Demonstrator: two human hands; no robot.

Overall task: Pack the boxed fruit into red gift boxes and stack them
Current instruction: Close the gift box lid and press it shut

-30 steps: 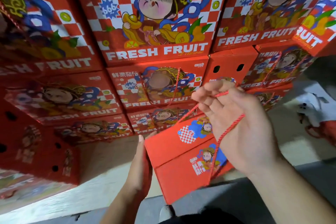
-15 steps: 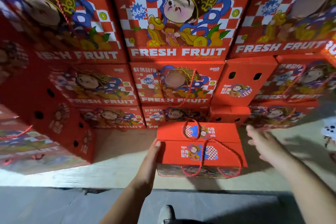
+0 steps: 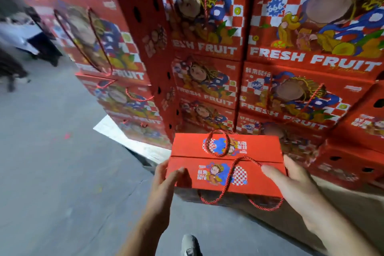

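Red cardboard fills the near centre, where a closed red gift box [image 3: 225,164] is held between both hands. The left hand [image 3: 166,181] clasps its left end, thumb lying on the top flap and the fingers hidden behind the side; this grip is grasping the box. The right hand [image 3: 291,185] holds the right end, thumb stretched across the top and fingers wrapped round the far edge, so that grip grasps the box too. Two red rope handles [image 3: 228,181] lie looped over the lid, one hanging past the near edge. The box sits just in front of the stack of red gift boxes [image 3: 291,81], printed FRESH FRUIT, which rises beyond it and to the right and left; whether it touches the pale board [image 3: 133,141] under the stack cannot be told. Grey concrete floor [image 3: 52,162] spreads to the left. A grey shoe [image 3: 190,245] shows at the near edge.
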